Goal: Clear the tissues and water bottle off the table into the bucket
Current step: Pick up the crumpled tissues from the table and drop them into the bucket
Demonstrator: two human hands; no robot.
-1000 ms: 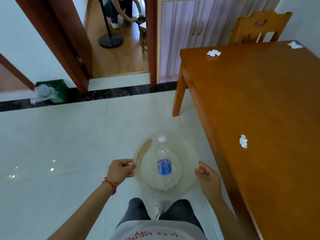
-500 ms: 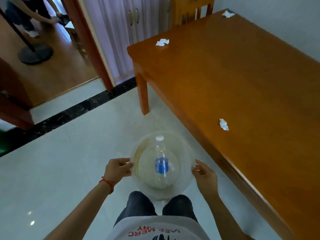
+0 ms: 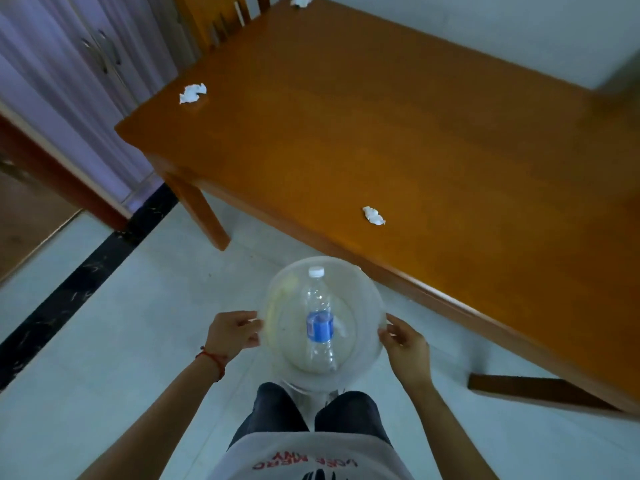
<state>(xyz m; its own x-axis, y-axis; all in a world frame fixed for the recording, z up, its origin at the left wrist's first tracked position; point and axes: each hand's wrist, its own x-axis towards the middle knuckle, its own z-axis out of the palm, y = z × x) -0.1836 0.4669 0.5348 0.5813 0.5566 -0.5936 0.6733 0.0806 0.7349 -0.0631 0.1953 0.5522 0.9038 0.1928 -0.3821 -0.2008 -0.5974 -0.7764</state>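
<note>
I carry a clear plastic bucket (image 3: 370, 299) in front of my waist. My left hand (image 3: 232, 332) grips its left rim and my right hand (image 3: 405, 344) grips its right rim. Inside lies a clear water bottle (image 3: 320, 323) with a blue label and white cap. The wooden table (image 3: 415, 140) stretches ahead and to the right. One crumpled tissue (image 3: 373, 215) lies near the table's front edge, a second tissue (image 3: 192, 93) near its left corner, and a third tissue (image 3: 300, 0) at the far end.
A wooden chair (image 3: 221, 19) stands at the table's far end. Purple-white cabinet doors (image 3: 79, 67) line the left wall, with a dark wooden door frame (image 3: 55, 178) beside them. A black marble strip (image 3: 86, 268) crosses the pale tile floor. A table leg (image 3: 204, 216) stands just ahead.
The view has swung right and closer to the table. The bucket with the bottle stays held between both hands, now nearer the table's front edge.
</note>
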